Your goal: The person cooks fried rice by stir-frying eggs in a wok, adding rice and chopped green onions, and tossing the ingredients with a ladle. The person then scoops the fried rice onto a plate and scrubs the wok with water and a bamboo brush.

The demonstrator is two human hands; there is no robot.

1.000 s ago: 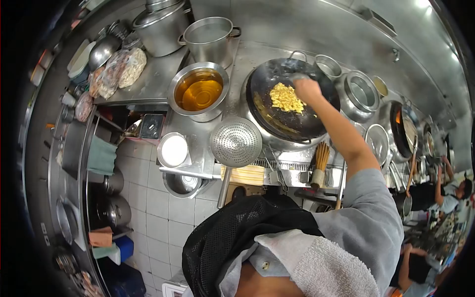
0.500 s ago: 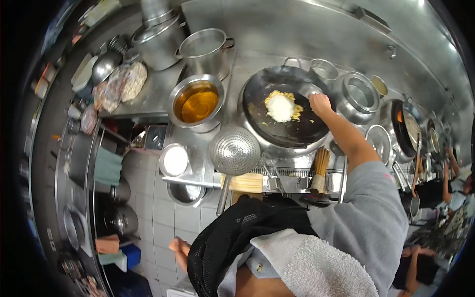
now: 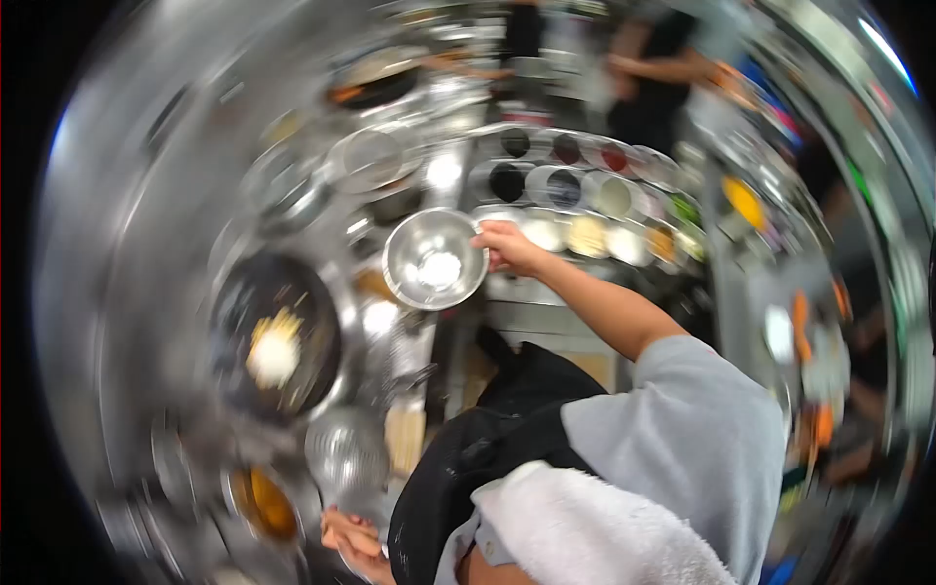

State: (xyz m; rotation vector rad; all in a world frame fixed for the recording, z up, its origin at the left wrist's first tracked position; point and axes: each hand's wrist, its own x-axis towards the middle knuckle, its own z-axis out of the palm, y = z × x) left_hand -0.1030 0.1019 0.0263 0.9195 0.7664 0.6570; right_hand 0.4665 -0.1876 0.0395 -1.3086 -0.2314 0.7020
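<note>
My right hand (image 3: pixel 507 248) grips the rim of a shiny metal bowl (image 3: pixel 436 258), its fingers closed on the edge. Only bright reflections show inside that bowl. To its left, a dark wok (image 3: pixel 234 341) holds a white mound (image 3: pixel 273 359) with yellow pieces, seemingly egg, around it. Low in the view, my left hand (image 3: pixel 353 536) is blurred beside my apron, close to a perforated metal strainer (image 3: pixel 346 450). Whether its fingers hold anything is unclear.
Rows of round containers (image 3: pixel 587 236) with seasonings and other ingredients stand beyond my right hand. A pot of orange-brown oil (image 3: pixel 263 502) is at lower left. Another pan (image 3: pixel 380 78) sits farther along the stove. A person in a dark apron (image 3: pixel 658 78) stands at the back.
My view has swung right. My right hand has moved from over the wok towards the seasoning containers, and the metal bowl is now plainly in it. The white mound stays in the wok.
</note>
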